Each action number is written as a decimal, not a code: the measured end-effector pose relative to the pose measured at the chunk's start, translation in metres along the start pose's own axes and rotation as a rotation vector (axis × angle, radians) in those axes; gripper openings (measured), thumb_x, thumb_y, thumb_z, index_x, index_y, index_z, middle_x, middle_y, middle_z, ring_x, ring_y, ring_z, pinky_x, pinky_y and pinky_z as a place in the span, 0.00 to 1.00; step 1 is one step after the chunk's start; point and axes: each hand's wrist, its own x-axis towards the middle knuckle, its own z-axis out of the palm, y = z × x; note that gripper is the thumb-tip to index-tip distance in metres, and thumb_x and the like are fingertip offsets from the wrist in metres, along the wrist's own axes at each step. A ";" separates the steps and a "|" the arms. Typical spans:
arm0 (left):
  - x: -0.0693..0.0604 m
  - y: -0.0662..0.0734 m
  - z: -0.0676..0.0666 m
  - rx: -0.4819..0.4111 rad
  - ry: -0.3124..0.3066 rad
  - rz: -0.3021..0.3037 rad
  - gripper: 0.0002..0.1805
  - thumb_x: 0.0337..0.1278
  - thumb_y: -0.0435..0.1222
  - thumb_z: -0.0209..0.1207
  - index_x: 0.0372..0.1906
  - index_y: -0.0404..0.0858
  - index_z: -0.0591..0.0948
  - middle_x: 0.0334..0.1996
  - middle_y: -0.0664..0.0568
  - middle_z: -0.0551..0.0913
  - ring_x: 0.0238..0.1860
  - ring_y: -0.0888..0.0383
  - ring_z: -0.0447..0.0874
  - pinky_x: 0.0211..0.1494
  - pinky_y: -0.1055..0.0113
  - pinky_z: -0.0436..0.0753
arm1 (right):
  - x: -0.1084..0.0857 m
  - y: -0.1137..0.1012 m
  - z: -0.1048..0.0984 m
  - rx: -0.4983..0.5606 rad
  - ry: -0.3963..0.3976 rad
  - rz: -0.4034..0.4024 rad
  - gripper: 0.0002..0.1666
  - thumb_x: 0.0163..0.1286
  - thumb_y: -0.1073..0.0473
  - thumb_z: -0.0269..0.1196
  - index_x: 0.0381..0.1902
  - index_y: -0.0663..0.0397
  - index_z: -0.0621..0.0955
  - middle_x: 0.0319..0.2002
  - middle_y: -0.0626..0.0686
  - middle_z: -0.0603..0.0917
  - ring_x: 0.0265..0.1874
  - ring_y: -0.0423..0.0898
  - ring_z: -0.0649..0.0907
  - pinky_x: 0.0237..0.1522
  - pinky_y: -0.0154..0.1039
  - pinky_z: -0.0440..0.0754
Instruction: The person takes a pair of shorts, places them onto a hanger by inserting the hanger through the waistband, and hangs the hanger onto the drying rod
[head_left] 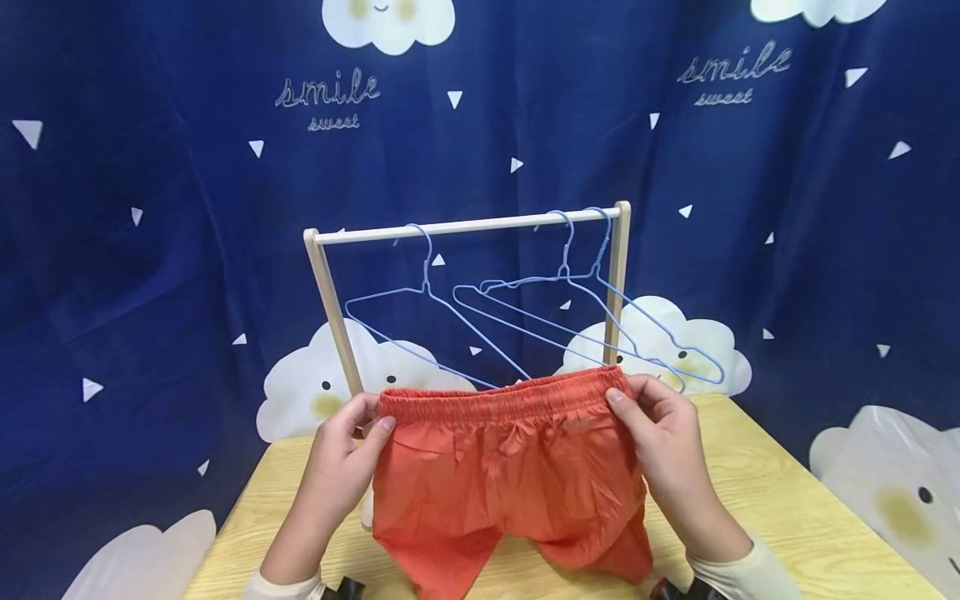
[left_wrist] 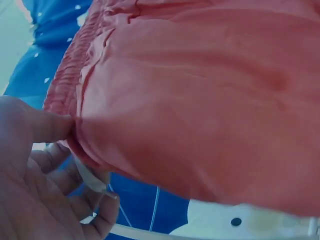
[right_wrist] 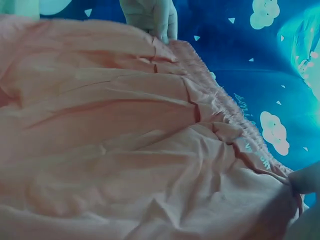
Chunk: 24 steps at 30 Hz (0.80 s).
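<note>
A pair of orange-red shorts (head_left: 510, 475) with a gathered elastic waistband hangs spread between my two hands, above the table. My left hand (head_left: 347, 458) pinches the left end of the waistband, thumb in front and fingers behind. At the opposite end, my right hand (head_left: 667, 442) pinches the waistband the same way. In the left wrist view the thumb of the left hand (left_wrist: 45, 160) presses on the band's edge. Behind the shorts, a blue wire hanger (head_left: 426, 287) hangs from the rack, its lower bar partly covered by the waistband.
A small wooden rack (head_left: 480, 225) stands on the light wood table (head_left: 795, 500) behind the shorts. Two more blue hangers (head_left: 565, 271) hang near its right post. Beyond is a dark blue curtain (head_left: 150, 250) with clouds and white triangles.
</note>
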 end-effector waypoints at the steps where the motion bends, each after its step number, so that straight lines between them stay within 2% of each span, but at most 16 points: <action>1: 0.000 -0.001 0.001 0.038 -0.005 -0.006 0.05 0.72 0.30 0.64 0.46 0.41 0.87 0.40 0.51 0.86 0.46 0.53 0.83 0.50 0.60 0.84 | -0.001 0.001 0.001 -0.020 -0.009 0.005 0.12 0.79 0.63 0.67 0.46 0.72 0.84 0.33 0.50 0.87 0.32 0.41 0.84 0.33 0.32 0.85; 3: -0.001 -0.003 0.002 0.143 -0.036 -0.012 0.05 0.70 0.32 0.66 0.45 0.42 0.88 0.46 0.48 0.86 0.53 0.47 0.81 0.57 0.52 0.82 | -0.002 0.005 0.004 -0.073 -0.034 0.003 0.11 0.79 0.63 0.67 0.46 0.71 0.84 0.33 0.49 0.88 0.32 0.41 0.84 0.33 0.32 0.85; 5: -0.002 -0.003 0.002 0.262 -0.096 -0.028 0.06 0.66 0.35 0.69 0.45 0.42 0.88 0.52 0.46 0.86 0.58 0.42 0.79 0.61 0.44 0.80 | -0.004 0.008 0.007 -0.130 -0.073 -0.010 0.10 0.78 0.63 0.68 0.46 0.69 0.86 0.33 0.49 0.88 0.31 0.41 0.85 0.34 0.32 0.86; 7: -0.005 -0.004 0.002 0.350 -0.165 -0.047 0.09 0.63 0.36 0.71 0.47 0.42 0.88 0.54 0.45 0.86 0.58 0.41 0.78 0.61 0.41 0.78 | -0.007 0.012 0.012 -0.175 -0.125 -0.040 0.07 0.77 0.64 0.69 0.45 0.66 0.86 0.34 0.50 0.87 0.32 0.41 0.85 0.34 0.33 0.86; 10: -0.008 0.000 0.006 0.359 -0.239 -0.033 0.14 0.62 0.36 0.73 0.52 0.45 0.87 0.51 0.50 0.87 0.57 0.45 0.82 0.61 0.44 0.81 | -0.013 0.015 0.020 -0.238 -0.211 -0.088 0.04 0.75 0.63 0.71 0.43 0.58 0.87 0.34 0.51 0.87 0.32 0.40 0.83 0.33 0.33 0.85; 13: -0.014 0.013 0.015 0.260 -0.299 0.002 0.12 0.65 0.35 0.73 0.50 0.49 0.86 0.41 0.58 0.87 0.48 0.55 0.85 0.54 0.55 0.84 | -0.022 0.016 0.031 -0.306 -0.270 -0.104 0.04 0.73 0.60 0.74 0.42 0.49 0.88 0.33 0.48 0.87 0.32 0.40 0.83 0.34 0.33 0.84; 16: -0.022 0.029 0.025 0.093 -0.444 -0.002 0.02 0.75 0.40 0.67 0.41 0.50 0.86 0.31 0.62 0.84 0.36 0.61 0.84 0.41 0.64 0.83 | -0.034 0.019 0.045 -0.353 -0.305 -0.107 0.06 0.69 0.58 0.77 0.40 0.44 0.89 0.32 0.43 0.88 0.32 0.38 0.84 0.36 0.33 0.85; 18: -0.028 0.037 0.035 -0.072 -0.591 -0.037 0.14 0.83 0.44 0.58 0.36 0.45 0.87 0.28 0.58 0.86 0.30 0.63 0.84 0.36 0.67 0.83 | -0.041 0.024 0.053 -0.373 -0.323 -0.132 0.06 0.68 0.59 0.78 0.39 0.44 0.89 0.32 0.41 0.88 0.31 0.36 0.84 0.36 0.33 0.85; 21: -0.032 0.038 0.051 -0.317 -0.773 -0.138 0.31 0.90 0.49 0.44 0.37 0.33 0.88 0.30 0.42 0.91 0.28 0.62 0.87 0.31 0.68 0.81 | -0.051 0.030 0.062 -0.388 -0.369 -0.185 0.07 0.68 0.59 0.78 0.39 0.44 0.89 0.31 0.39 0.88 0.30 0.34 0.83 0.34 0.33 0.84; 22: -0.033 0.036 0.057 -0.387 -0.809 -0.184 0.35 0.91 0.51 0.41 0.38 0.30 0.88 0.32 0.37 0.92 0.28 0.61 0.88 0.29 0.69 0.80 | -0.053 0.032 0.064 -0.387 -0.391 -0.197 0.06 0.68 0.59 0.78 0.39 0.44 0.89 0.31 0.39 0.88 0.30 0.34 0.82 0.33 0.33 0.84; 24: -0.032 0.030 0.066 -0.480 -0.835 -0.274 0.41 0.91 0.55 0.35 0.41 0.27 0.87 0.35 0.32 0.92 0.27 0.61 0.89 0.27 0.69 0.78 | -0.057 0.034 0.067 -0.375 -0.463 -0.194 0.05 0.71 0.58 0.76 0.40 0.44 0.89 0.32 0.39 0.88 0.30 0.33 0.82 0.33 0.33 0.84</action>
